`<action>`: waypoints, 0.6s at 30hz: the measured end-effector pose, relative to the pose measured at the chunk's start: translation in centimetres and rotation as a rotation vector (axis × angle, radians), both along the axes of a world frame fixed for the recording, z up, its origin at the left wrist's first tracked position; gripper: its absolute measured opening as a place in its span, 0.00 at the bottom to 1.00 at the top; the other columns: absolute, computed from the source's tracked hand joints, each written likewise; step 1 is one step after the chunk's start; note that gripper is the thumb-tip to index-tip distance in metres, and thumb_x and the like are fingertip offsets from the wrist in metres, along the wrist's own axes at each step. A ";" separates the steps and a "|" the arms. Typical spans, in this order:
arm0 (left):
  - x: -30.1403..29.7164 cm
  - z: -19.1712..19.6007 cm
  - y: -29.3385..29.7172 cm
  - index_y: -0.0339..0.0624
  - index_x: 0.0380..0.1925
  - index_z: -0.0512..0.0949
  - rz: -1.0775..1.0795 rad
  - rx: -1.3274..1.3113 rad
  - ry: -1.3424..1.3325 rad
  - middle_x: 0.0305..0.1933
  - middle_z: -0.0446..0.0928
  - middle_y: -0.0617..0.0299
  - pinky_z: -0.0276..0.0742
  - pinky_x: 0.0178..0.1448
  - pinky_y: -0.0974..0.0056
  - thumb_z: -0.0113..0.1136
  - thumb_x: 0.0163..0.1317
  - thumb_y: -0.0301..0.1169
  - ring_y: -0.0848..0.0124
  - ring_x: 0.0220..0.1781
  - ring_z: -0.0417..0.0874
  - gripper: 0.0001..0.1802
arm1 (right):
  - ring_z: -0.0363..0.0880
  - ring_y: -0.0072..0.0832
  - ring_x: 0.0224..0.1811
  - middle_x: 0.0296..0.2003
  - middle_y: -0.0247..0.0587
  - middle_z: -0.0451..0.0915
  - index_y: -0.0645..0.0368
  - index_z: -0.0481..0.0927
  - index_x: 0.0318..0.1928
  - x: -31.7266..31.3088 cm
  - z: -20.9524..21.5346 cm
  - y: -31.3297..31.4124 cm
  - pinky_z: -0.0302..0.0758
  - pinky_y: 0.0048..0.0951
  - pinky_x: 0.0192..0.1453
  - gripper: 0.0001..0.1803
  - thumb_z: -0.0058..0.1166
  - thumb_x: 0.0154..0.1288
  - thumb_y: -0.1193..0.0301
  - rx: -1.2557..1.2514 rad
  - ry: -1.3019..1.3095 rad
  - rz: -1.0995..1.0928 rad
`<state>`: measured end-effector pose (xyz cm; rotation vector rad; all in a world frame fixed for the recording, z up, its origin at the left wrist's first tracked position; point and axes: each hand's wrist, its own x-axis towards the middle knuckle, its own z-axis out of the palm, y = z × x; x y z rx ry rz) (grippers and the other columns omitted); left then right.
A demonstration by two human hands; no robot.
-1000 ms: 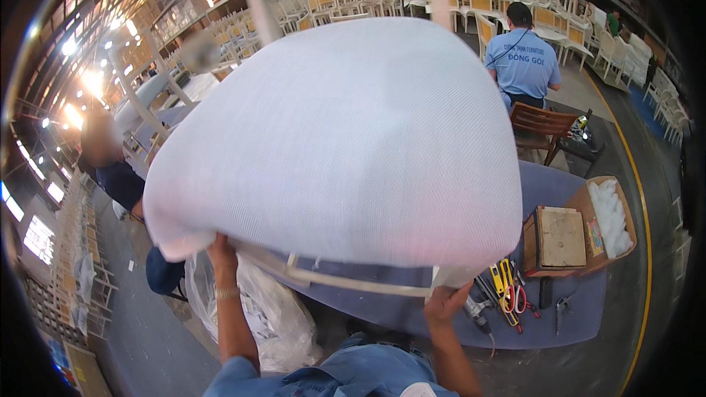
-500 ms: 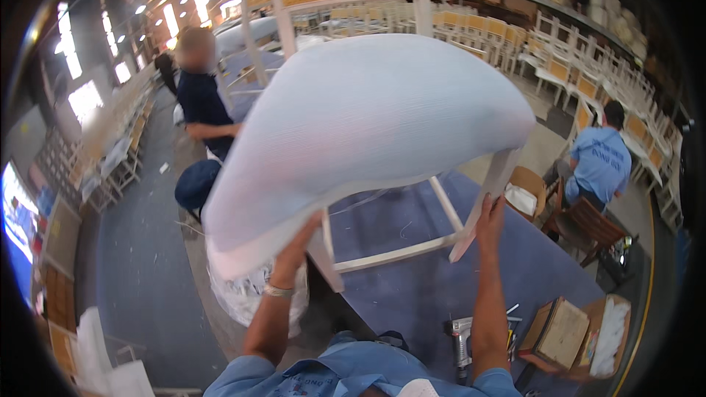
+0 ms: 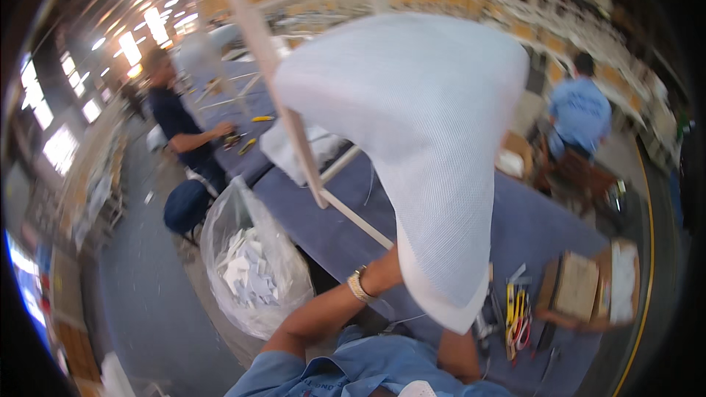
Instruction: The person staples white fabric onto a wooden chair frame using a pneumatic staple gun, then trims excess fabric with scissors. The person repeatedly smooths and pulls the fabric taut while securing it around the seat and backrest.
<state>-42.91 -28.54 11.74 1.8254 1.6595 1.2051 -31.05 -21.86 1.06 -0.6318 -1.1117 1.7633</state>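
Rows of pale chairs (image 3: 562, 26), blurred, fill the back of a furniture workshop, beyond a long blue-grey table (image 3: 544, 213) that reaches diagonally across the floor. Over it a white-framed chair (image 3: 434, 95) stands tilted, its broad, pale mesh-covered seat blocking the view of the tabletop's middle. At left, a co-worker in a dark shirt (image 3: 180, 117) extends a hand over the far part of the table; at right, another in light blue (image 3: 581, 112) sits with back turned near a brown wooden chair (image 3: 581, 180). A clear plastic bag (image 3: 220, 231) of pale scraps stands beside the table's near left edge, just in front of a dark blue stool (image 3: 187, 206). Two cartons (image 3: 573, 285), one with white stuffing, sit side by side at the table's right end, near a cluster of yellow-handled cutters (image 3: 511, 305) and red-handled scissors (image 3: 523, 328). The chair's seat rises above and in front of the wearer's hands: the left hand (image 3: 386, 272) meets its drooping near edge, fingers hidden behind it, so whether they grip cannot be told; the right hand is concealed by the seat's lower corner, its hold equally unreadable. A gold-toned band (image 3: 359, 284) circles the left wrist.
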 end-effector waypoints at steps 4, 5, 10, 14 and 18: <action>-5.3 4.5 -3.4 0.35 0.44 0.84 -0.169 -0.052 0.315 0.45 0.85 0.46 0.79 0.54 0.51 0.69 0.53 0.29 0.46 0.48 0.85 0.17 | 0.78 0.16 0.34 0.33 0.31 0.82 0.65 0.82 0.46 6.1 0.1 -0.2 0.74 0.19 0.39 0.12 0.51 0.78 0.69 0.203 -0.209 -0.218; -7.2 6.5 -5.6 0.35 0.43 0.84 -0.138 -0.042 0.342 0.45 0.85 0.46 0.80 0.54 0.50 0.70 0.52 0.28 0.45 0.48 0.85 0.17 | 0.77 0.15 0.32 0.31 0.30 0.81 0.65 0.81 0.44 6.5 0.2 -1.3 0.74 0.19 0.38 0.13 0.49 0.80 0.67 0.267 -0.283 -0.222; -11.0 14.7 -12.4 0.35 0.42 0.84 -0.101 0.378 0.276 0.45 0.84 0.42 0.74 0.62 0.41 0.59 0.65 0.53 0.51 0.52 0.85 0.28 | 0.80 0.19 0.29 0.29 0.35 0.83 0.63 0.82 0.44 11.9 -7.2 -7.3 0.78 0.26 0.36 0.14 0.54 0.77 0.63 -0.066 -0.495 -0.322; -5.9 18.7 -11.0 0.34 0.47 0.82 -0.152 0.725 0.621 0.56 0.77 0.45 0.69 0.69 0.29 0.45 0.71 0.65 0.40 0.68 0.73 0.40 | 0.82 0.23 0.29 0.30 0.38 0.84 0.61 0.83 0.44 15.5 -11.4 -10.2 0.78 0.29 0.37 0.13 0.58 0.73 0.63 -0.061 -0.740 -0.560; 2.2 20.6 -7.0 0.52 0.48 0.85 -0.183 0.433 1.191 0.59 0.80 0.58 0.62 0.75 0.30 0.63 0.57 0.63 0.51 0.69 0.75 0.31 | 0.85 0.29 0.33 0.33 0.42 0.85 0.60 0.84 0.46 21.3 -12.3 -5.9 0.79 0.31 0.41 0.12 0.60 0.70 0.65 0.038 -0.907 -0.828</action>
